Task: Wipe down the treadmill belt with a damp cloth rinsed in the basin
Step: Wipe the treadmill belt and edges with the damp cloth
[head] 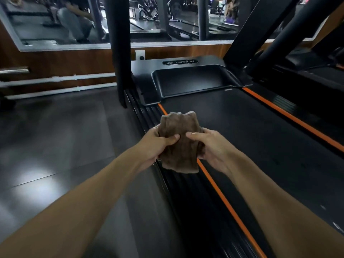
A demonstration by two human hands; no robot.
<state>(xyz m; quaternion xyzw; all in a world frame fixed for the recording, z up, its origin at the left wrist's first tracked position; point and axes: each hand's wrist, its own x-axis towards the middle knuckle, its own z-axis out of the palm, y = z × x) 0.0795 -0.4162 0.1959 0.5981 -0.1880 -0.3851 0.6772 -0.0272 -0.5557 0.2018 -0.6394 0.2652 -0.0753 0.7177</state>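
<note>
Brown cloth [179,144]; black belt [251,138]; orange stripes [290,116]; grey floor [61,146].

A: What lies to the left of the machine?
B: A dark grey tiled floor [55,146], glossy, with pale light patches on it. Two white pipes [59,83] run along the foot of the brown wood-panelled wall [55,58].

A: And above the panelling?
B: A wide mirror in a pale grey frame [74,21]; the shapes reflected in it are too blurred to make out. Just below its frame sits a small white wall socket [140,54].

A: Anything on the right?
B: A second black exercise machine [316,71] stands just beside, its slanted black uprights rising out of view. Its details are dim.
</note>
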